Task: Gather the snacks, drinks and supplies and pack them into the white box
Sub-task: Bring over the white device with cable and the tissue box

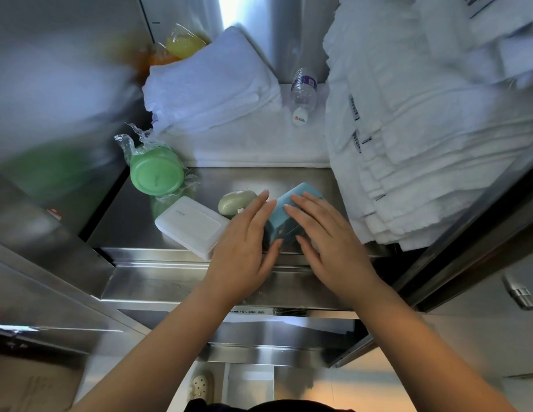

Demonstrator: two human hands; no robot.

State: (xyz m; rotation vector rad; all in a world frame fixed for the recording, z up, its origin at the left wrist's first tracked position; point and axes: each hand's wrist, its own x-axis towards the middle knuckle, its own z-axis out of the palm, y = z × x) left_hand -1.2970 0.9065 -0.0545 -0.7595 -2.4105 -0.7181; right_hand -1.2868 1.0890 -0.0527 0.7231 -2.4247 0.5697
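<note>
A light blue carton (284, 217) stands on the steel shelf (158, 233) near its front edge. My left hand (244, 242) lies against the carton's left side with fingers straight and the thumb at its near end. My right hand (324, 233) lies over its top and right side, fingers also straight. Left of the hands lie a pale green oval object (234, 201) and a white Anker power bank (191, 226). A green bowl in clear wrap (156, 171) sits further left. A clear water bottle (302, 95) lies at the back. No white box is in view.
Folded white towels (211, 81) are stacked at the back left, and a tall stack of white linen (423, 120) fills the right side. A wrapped yellow and orange item (182, 46) sits behind the towels. Steel cabinet walls close in both sides.
</note>
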